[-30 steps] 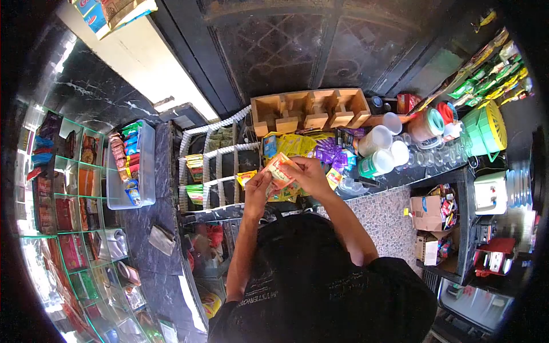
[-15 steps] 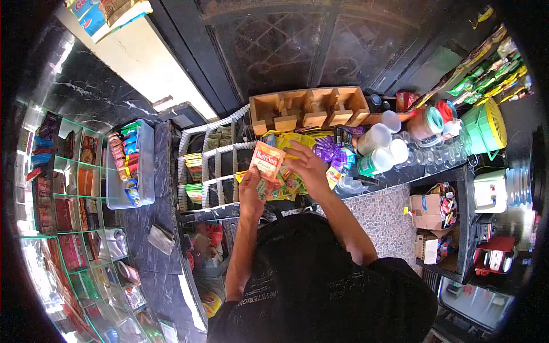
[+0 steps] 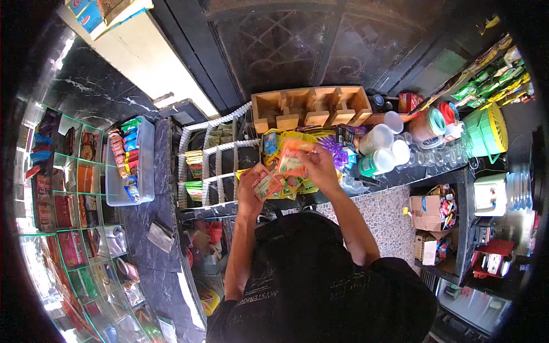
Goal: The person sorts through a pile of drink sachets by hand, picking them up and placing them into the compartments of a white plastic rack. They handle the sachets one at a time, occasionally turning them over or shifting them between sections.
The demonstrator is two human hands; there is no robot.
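Note:
My left hand pinches an orange-red drink sachet in front of my chest. A second orange drink sachet, slightly blurred, is gripped by my right hand, higher and to the right. The two sachets are close together, with the right one tilted. Beneath both hands lies a loose heap of yellow sachets on the dark counter. Purple sachets lie at the heap's right side. A white-edged divided rack left of my hands holds upright sachets in some compartments.
Behind the heap stands a wooden compartment box. Plastic jars and glasses crowd the counter's right part, near a green basket. At left are a clear plastic bin of packets and a glass display shelf.
My right hand, open beside the sachets before, now grips one, held apart from the other. My left hand keeps its sachet, slightly lower and tilted.

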